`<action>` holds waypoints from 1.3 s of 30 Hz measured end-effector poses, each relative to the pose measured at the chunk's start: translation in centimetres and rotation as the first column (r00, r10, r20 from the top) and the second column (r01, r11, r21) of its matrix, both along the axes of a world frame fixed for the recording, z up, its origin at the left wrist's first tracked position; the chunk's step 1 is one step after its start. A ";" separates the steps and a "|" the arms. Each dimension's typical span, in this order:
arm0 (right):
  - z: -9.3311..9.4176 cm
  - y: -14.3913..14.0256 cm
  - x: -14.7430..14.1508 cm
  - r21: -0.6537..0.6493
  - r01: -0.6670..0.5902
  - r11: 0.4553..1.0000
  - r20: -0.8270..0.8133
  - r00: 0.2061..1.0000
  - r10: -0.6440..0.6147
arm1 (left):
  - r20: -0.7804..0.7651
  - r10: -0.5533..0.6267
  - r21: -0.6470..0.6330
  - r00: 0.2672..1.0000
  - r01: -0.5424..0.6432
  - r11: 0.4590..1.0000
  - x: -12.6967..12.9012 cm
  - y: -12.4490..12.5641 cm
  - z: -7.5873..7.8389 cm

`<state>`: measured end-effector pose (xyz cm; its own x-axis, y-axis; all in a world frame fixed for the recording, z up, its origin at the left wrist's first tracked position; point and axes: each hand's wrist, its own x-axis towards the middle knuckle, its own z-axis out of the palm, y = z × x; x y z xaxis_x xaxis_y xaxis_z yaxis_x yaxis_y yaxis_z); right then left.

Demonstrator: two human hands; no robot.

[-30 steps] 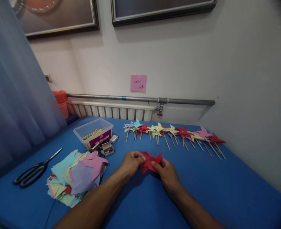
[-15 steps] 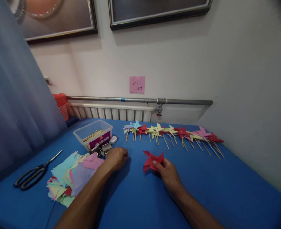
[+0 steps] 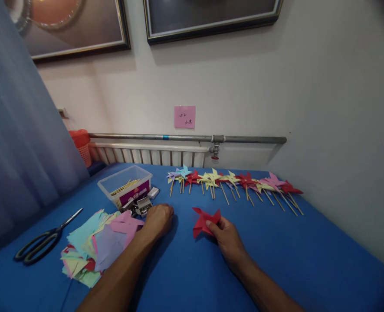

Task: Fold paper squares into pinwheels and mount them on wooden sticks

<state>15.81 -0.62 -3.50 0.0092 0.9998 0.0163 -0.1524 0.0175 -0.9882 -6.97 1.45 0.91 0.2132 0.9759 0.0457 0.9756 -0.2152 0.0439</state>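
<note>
The right hand (image 3: 226,236) pinches a folded red paper pinwheel (image 3: 205,220) by its near right edge, thumb and fingers closed on the paper, the pinwheel resting low on the blue desk (image 3: 309,251) just ahead and to the left of the knuckles. The left hand (image 3: 157,219) is well apart from it, off to the left, curled loosely with the fingertips down at a small open box of metal pins (image 3: 142,206); whether it has anything pinched I cannot tell, since the fingers hide their tips. So the two hands are spread, the pinwheel lying with the right one and the pin box touching or just beside the left.

Behind the pin box stands a clear plastic tub (image 3: 125,184) with thin wooden sticks lying in it, their length running from near left to far right. To the left of the left forearm is a loose heap of cut coloured paper squares (image 3: 97,245), and further left a pair of black scissors (image 3: 42,245), blades pointing away to the right. Along the far edge of the desk runs a row of finished pinwheels on sticks (image 3: 234,184), sticks slanting toward the near right. A radiator (image 3: 146,154) and a pipe sit behind, under a pink note (image 3: 184,117) on the wall.
</note>
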 end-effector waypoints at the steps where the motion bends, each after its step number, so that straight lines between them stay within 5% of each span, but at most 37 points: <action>1: 0.1 0.0 0.0 -0.002 -0.001 1.000 0.001 1.000 0.001 | 0.003 0.005 0.009 1.000 -0.005 1.000 0.0 0.0 0.0; 39: 0.2 -0.3 -0.1 0.031 -0.008 1.000 -0.001 1.000 0.008 | -0.034 0.013 0.062 0.999 -0.011 0.998 0.7 0.2 -0.5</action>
<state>15.69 -0.87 -3.27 0.0015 0.9989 0.0468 -0.1540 0.0465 -0.9870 -6.29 1.69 0.36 0.2038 0.9740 0.0985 0.9788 -0.2046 -0.0022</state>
